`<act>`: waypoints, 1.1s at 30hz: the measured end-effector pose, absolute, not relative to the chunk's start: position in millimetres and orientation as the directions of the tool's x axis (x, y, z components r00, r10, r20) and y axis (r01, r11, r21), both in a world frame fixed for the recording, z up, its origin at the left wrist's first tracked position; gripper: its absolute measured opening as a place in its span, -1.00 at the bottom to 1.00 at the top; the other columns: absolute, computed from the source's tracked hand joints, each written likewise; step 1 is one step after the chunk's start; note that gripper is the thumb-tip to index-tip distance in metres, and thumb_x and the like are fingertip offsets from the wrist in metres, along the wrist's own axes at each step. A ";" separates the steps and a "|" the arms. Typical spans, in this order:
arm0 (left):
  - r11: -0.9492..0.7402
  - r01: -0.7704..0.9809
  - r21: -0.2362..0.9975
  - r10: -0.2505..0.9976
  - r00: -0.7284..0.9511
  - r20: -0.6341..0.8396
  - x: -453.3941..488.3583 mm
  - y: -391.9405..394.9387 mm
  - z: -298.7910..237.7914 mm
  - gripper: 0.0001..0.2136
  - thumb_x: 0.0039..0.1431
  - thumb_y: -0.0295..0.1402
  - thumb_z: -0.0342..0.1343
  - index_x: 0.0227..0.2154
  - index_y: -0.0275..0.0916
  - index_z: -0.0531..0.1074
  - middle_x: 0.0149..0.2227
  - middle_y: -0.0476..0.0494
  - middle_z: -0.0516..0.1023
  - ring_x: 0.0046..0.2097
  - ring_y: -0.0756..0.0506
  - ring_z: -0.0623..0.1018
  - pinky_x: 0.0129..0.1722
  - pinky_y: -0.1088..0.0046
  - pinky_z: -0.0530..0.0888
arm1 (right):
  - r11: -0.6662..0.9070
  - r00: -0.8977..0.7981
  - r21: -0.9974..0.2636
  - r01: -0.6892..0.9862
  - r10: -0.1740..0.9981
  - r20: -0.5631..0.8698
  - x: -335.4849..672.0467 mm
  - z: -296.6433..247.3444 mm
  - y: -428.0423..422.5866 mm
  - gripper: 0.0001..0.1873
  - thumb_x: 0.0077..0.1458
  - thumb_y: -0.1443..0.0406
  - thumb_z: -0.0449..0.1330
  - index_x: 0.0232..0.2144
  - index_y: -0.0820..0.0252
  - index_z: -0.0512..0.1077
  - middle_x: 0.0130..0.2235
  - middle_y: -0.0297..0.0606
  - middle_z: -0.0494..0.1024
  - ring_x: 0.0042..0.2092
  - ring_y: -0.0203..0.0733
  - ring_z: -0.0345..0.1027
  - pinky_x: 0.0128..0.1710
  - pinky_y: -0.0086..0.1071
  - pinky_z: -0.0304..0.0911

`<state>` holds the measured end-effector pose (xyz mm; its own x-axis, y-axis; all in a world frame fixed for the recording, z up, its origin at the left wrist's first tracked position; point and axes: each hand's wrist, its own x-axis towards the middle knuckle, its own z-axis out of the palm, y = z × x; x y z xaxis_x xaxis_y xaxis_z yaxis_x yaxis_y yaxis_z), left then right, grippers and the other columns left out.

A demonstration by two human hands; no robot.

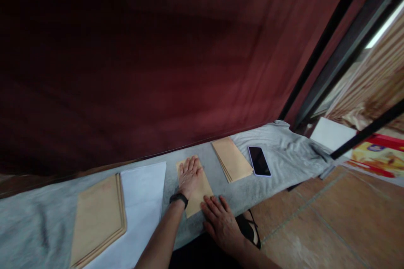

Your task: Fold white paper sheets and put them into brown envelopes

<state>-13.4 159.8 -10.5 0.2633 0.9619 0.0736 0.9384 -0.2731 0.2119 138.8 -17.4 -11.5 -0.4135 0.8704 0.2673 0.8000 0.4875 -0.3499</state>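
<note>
A brown envelope (202, 189) lies flat on the grey cloth (284, 155) in front of me. My left hand (188, 175), with a black band on its wrist, presses flat on the envelope's far half, fingers stretched out. My right hand (221, 220) rests flat at the envelope's near right corner, fingers apart, partly on the cloth. Neither hand holds anything.
A stack of brown envelopes (97, 218) sits at the left on white paper sheets (142, 201). Another envelope stack (232, 159) lies to the right, beside a dark phone (259, 161). A dark red panel rises behind. Tiled floor and a black sandal (249, 227) are at lower right.
</note>
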 end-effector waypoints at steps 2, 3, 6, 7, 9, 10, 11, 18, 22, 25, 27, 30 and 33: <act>-0.265 0.943 0.201 0.964 0.257 0.064 -14.3 164.7 -10.6 -0.47 0.39 -0.22 -0.26 0.37 -0.18 0.09 0.43 -0.15 0.08 0.46 -0.24 -0.08 0.38 -0.09 -0.16 | 0.481 -0.413 -0.357 0.801 0.875 0.254 138.7 -10.2 -17.1 -0.40 0.32 0.24 0.12 0.36 0.02 0.12 0.37 -0.21 0.20 0.34 0.01 0.12 0.36 0.06 -0.04; -0.265 0.944 0.197 0.964 0.259 0.060 -15.2 165.4 -10.7 -0.47 0.39 -0.22 -0.27 0.37 -0.18 0.09 0.43 -0.14 0.07 0.46 -0.24 -0.08 0.38 -0.09 -0.16 | 0.480 -0.413 -0.362 0.799 0.876 0.248 138.7 -9.6 -16.9 -0.41 0.32 0.24 0.11 0.35 0.04 0.13 0.36 -0.21 0.21 0.34 0.01 0.12 0.36 0.06 -0.04; -0.312 0.928 0.202 0.950 0.309 0.048 -18.6 160.6 -10.7 -0.47 0.39 -0.24 -0.29 0.37 -0.18 0.09 0.42 -0.13 0.08 0.45 -0.20 -0.05 0.40 -0.02 -0.15 | 0.482 -0.418 -0.376 0.791 0.875 0.243 138.8 -8.4 -16.4 -0.42 0.33 0.22 0.11 0.35 0.04 0.14 0.36 -0.20 0.22 0.33 0.01 0.12 0.36 0.06 -0.06; -0.333 0.920 0.208 0.942 0.332 0.042 -19.5 156.9 -10.8 -0.47 0.39 -0.23 -0.29 0.37 -0.18 0.08 0.42 -0.13 0.08 0.45 -0.18 -0.04 0.40 0.01 -0.14 | 0.483 -0.417 -0.379 0.789 0.875 0.246 138.9 -8.4 -16.3 -0.42 0.33 0.22 0.11 0.34 0.04 0.15 0.35 -0.19 0.23 0.33 0.00 0.12 0.36 0.06 -0.05; -0.360 0.907 0.218 0.931 0.364 0.022 -20.5 147.0 -11.1 -0.46 0.39 -0.20 -0.29 0.37 -0.19 0.07 0.43 -0.15 0.07 0.45 -0.16 -0.03 0.41 0.05 -0.12 | 0.482 -0.414 -0.382 0.789 0.875 0.250 139.2 -8.8 -16.2 -0.42 0.32 0.22 0.12 0.34 0.04 0.16 0.35 -0.20 0.23 0.34 0.00 0.12 0.36 0.05 -0.05; -0.363 0.905 0.222 0.929 0.371 0.007 -20.5 141.0 -11.6 -0.45 0.39 -0.19 -0.29 0.38 -0.21 0.05 0.43 -0.16 0.04 0.45 -0.16 -0.03 0.41 0.05 -0.12 | 0.480 -0.411 -0.382 0.789 0.876 0.252 139.2 -9.2 -16.2 -0.42 0.32 0.22 0.12 0.34 0.04 0.16 0.35 -0.20 0.23 0.34 0.00 0.12 0.36 0.05 -0.05; -0.358 0.906 0.226 0.929 0.369 -0.010 -20.2 134.4 -12.3 -0.44 0.39 -0.17 -0.30 0.38 -0.23 0.03 0.44 -0.18 0.02 0.45 -0.18 -0.04 0.40 0.04 -0.12 | 0.479 -0.409 -0.383 0.790 0.877 0.254 139.2 -9.8 -16.2 -0.42 0.33 0.21 0.12 0.34 0.04 0.16 0.35 -0.20 0.24 0.34 -0.01 0.12 0.36 0.05 -0.05; -0.352 0.881 0.315 0.922 0.385 -0.045 -21.5 74.0 -23.9 -0.40 0.39 -0.12 -0.27 0.38 -0.33 0.01 0.43 -0.32 -0.03 0.45 -0.21 -0.04 0.39 0.02 -0.03 | 0.467 -0.382 -0.398 0.789 0.882 0.276 136.8 -18.1 -14.2 -0.48 0.35 0.17 0.08 0.31 0.09 0.23 0.28 -0.15 0.36 0.31 -0.01 0.16 0.37 0.05 -0.09; -0.345 0.873 0.345 0.931 0.364 0.010 -28.9 33.4 -31.0 -0.43 0.39 -0.12 -0.24 0.37 -0.26 0.06 0.42 -0.29 0.02 0.44 -0.21 0.03 0.38 0.03 0.06 | 0.477 -0.396 -0.370 0.797 0.876 0.277 137.3 -23.1 -12.9 -0.47 0.34 0.17 0.10 0.31 0.09 0.23 0.29 -0.15 0.34 0.32 0.00 0.15 0.37 0.05 -0.08; -0.398 0.871 0.288 0.917 0.384 0.107 -37.6 7.7 -32.0 -0.44 0.40 -0.14 -0.23 0.37 -0.22 0.06 0.42 -0.25 0.04 0.43 -0.21 0.06 0.38 0.03 0.09 | 0.485 -0.406 -0.381 0.787 0.873 0.271 139.6 -23.9 -12.8 -0.42 0.34 0.18 0.09 0.34 0.10 0.17 0.33 -0.16 0.28 0.34 -0.01 0.11 0.38 0.05 -0.10; -0.443 0.865 0.235 0.895 0.414 0.165 -44.2 -4.1 -30.2 -0.45 0.38 -0.12 -0.17 0.36 -0.19 0.10 0.42 -0.24 0.07 0.42 -0.22 0.09 0.37 0.03 0.11 | 0.483 -0.406 -0.388 0.785 0.874 0.266 141.7 -23.4 -13.1 -0.39 0.33 0.19 0.10 0.36 0.12 0.13 0.34 -0.15 0.26 0.35 -0.03 0.09 0.38 0.04 -0.10; -0.470 0.863 0.186 0.879 0.437 0.191 -52.7 -13.1 -25.6 -0.45 0.36 -0.10 -0.11 0.35 -0.14 0.14 0.40 -0.22 0.12 0.41 -0.23 0.13 0.36 0.05 0.16 | 0.463 -0.377 -0.385 0.799 0.883 0.280 146.8 -22.6 -14.0 -0.39 0.31 0.21 0.11 0.36 0.14 0.14 0.34 -0.13 0.25 0.34 -0.03 0.11 0.37 0.01 -0.06; -0.463 0.869 0.177 0.883 0.434 0.179 -56.9 -16.0 -21.7 -0.44 0.35 -0.10 -0.11 0.35 -0.15 0.13 0.40 -0.22 0.14 0.40 -0.23 0.15 0.35 0.06 0.17 | 0.431 -0.333 -0.383 0.817 0.895 0.297 156.1 -21.6 -14.8 -0.41 0.33 0.22 0.09 0.35 0.14 0.15 0.33 -0.13 0.27 0.33 -0.02 0.14 0.37 0.01 -0.05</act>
<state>-56.9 -16.0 -21.7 0.4339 0.8830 0.1791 0.8685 -0.4628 0.1775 156.1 -14.8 -21.6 -0.3332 0.8947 0.2974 0.8168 0.4315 -0.3829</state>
